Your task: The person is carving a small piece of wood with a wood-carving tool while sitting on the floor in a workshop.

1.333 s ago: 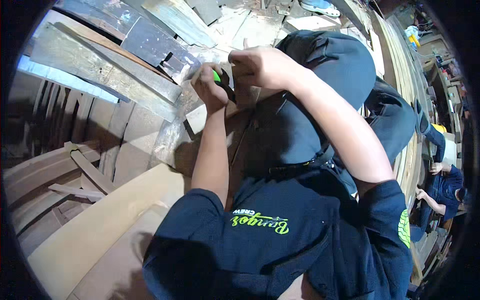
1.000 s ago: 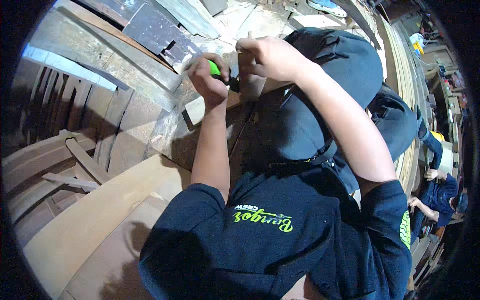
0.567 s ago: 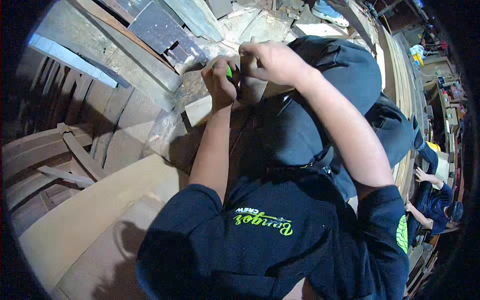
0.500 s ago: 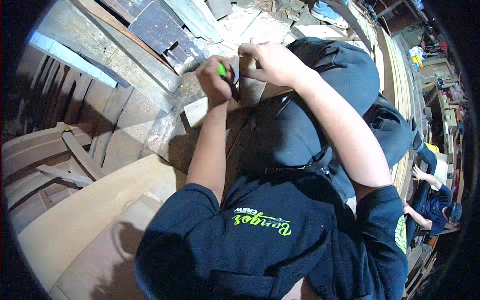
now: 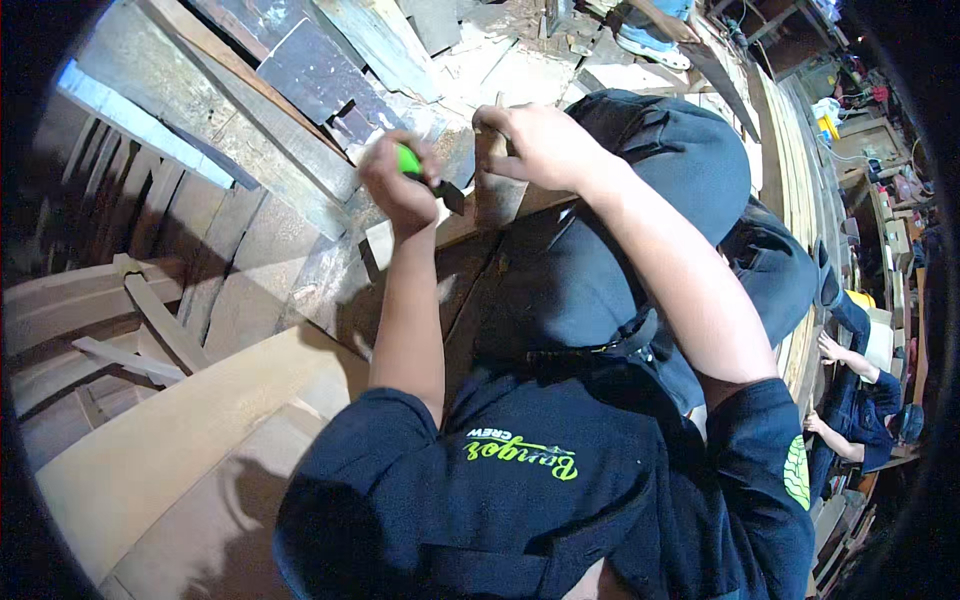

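My left hand is closed around the bright green handle of a hand tool. A short dark flat blade shows below the fist; its exact kind is unclear. Close on the right, my right hand grips the upper end of a wooden piece, thumb on one side and fingers on the other. This piece stands upright by a wooden edge in front of my knees. The blade is a little apart from it. A pale wood offcut lies under my left wrist.
Boards and planks are stacked at the far left. A curved pale wooden panel lies near left. Long boards run along the right. A co-worker sits at the far right; another person's blue shoe is at the top.
My left hand has moved left and slightly nearer with the green-handled tool, away from the wooden piece. My right hand keeps its grip on that piece. Another person's hand now shows at the top.
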Action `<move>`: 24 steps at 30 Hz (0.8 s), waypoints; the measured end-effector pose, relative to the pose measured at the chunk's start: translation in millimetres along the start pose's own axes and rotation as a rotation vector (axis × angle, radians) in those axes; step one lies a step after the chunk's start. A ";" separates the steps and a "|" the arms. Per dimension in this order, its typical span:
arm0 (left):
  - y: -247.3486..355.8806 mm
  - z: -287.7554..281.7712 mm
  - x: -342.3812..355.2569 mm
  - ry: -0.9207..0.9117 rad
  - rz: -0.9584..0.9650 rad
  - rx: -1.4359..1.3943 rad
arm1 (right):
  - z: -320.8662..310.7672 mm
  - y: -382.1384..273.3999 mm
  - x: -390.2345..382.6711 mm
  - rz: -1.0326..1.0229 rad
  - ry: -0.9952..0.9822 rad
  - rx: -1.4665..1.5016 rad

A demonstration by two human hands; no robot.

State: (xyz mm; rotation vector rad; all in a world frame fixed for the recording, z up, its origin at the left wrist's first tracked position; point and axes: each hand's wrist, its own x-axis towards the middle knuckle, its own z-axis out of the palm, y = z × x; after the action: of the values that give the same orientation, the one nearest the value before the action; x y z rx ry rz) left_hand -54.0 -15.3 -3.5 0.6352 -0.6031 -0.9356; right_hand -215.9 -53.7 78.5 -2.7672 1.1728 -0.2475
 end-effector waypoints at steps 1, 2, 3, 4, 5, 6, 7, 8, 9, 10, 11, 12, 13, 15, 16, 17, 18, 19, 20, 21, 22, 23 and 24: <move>12.2 1.2 1.0 -0.048 0.040 -0.033 | 1.5 4.6 2.3 -0.006 0.000 0.046; 25.7 2.6 -2.5 -0.084 0.074 -0.060 | 1.1 3.2 3.1 -0.002 -0.007 0.053; 22.4 1.0 -2.9 -0.088 0.047 -0.125 | -0.2 2.9 4.0 -0.031 0.005 0.065; 3.5 3.5 -8.0 -0.014 -0.004 -0.059 | -1.8 2.4 4.2 -0.059 0.017 0.078; -4.9 3.2 -11.7 -0.073 0.137 0.140 | -8.9 -3.6 5.6 -0.035 -0.012 0.037; -13.8 7.6 -10.5 -0.142 0.282 0.330 | -6.4 -0.3 5.8 -0.038 -0.007 0.031; -19.9 8.8 -13.1 -0.080 0.228 0.238 | -1.2 3.2 4.3 -0.049 0.035 0.027; -26.4 -1.8 -4.5 -0.118 0.196 0.245 | 0.5 5.5 2.3 -0.060 0.075 0.023; -25.0 -7.2 -1.1 -0.074 0.128 0.159 | -2.2 0.8 3.3 0.014 -0.003 0.035; -23.9 -12.6 0.7 -0.031 0.059 0.073 | -2.4 -1.7 3.4 0.011 0.001 0.032; -8.7 -7.2 -1.0 -0.065 0.046 0.030 | -2.8 1.1 1.9 0.016 -0.017 0.015; 5.2 -3.7 -2.8 -0.029 0.034 -0.069 | -2.6 0.6 -1.7 0.022 -0.042 0.007; 16.3 2.5 0.3 -0.033 0.046 -0.157 | 1.1 10.8 -0.8 -0.066 0.067 0.045; 12.1 -11.0 -2.0 -0.050 0.042 -0.216 | -8.4 -4.3 4.2 -0.031 0.025 0.042; -15.2 -15.4 -9.3 -0.014 0.102 0.091 | -10.0 -11.0 5.4 -0.017 0.017 0.016; -22.9 -11.4 -13.3 -0.063 0.137 0.147 | -12.3 -2.2 9.2 -0.019 0.023 0.015; -26.4 -9.1 -15.1 -0.110 0.175 0.203 | -6.6 -1.7 3.7 -0.038 0.057 -0.013; -32.6 -13.9 -8.8 -0.152 0.239 0.111 | -5.2 2.0 6.2 -0.030 0.022 -0.017; -29.6 -10.0 -4.2 -0.066 0.129 0.113 | -5.1 2.6 6.1 -0.016 -0.020 -0.017; -26.6 -7.1 -3.5 -0.045 0.086 0.049 | -2.3 6.8 4.1 0.000 -0.032 0.008; -22.9 -5.6 -4.7 -0.024 0.043 -0.013 | -1.9 10.8 0.5 0.002 -0.030 0.001; -7.6 -11.6 -1.4 -0.104 0.055 0.053 | -1.6 9.8 2.0 -0.004 -0.025 -0.004; 6.6 -9.1 -3.8 -0.073 0.091 -0.014 | -0.2 5.0 -0.6 -0.001 -0.034 -0.007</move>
State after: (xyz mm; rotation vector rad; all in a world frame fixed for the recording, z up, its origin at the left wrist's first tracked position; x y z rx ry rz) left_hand -45.8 -7.0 -5.6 0.5591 -0.6842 -0.8800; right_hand -219.9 -56.7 77.7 -2.7666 1.1669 -0.1952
